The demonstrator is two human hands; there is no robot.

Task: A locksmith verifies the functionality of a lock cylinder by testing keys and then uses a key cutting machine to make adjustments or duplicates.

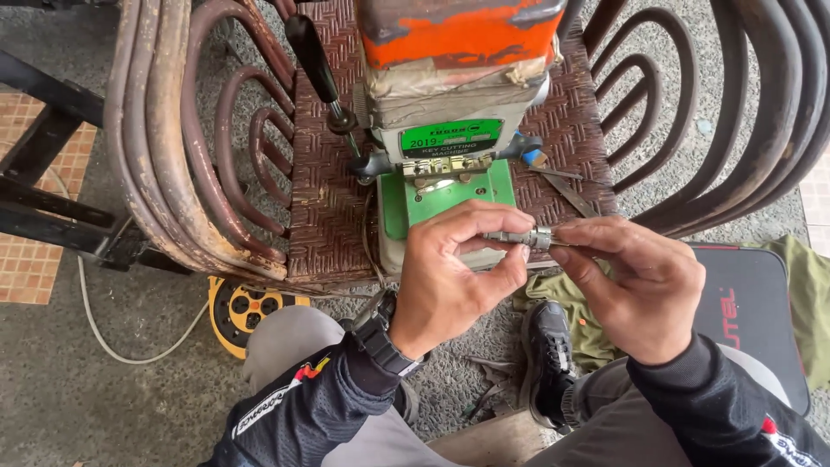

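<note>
Two hands share one small metal lock cylinder (519,238) | left hand (450,277) pinches its left end | right hand (635,285) pinches right end | long axis runs left-right | key cutting machine (450,130) just beyond

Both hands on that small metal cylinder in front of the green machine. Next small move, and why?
Probably steady the metal cylinder with the left hand while the right hand works its end. Both hands pinch it in mid-air, clear of the green machine, so nothing else supports it.
</note>
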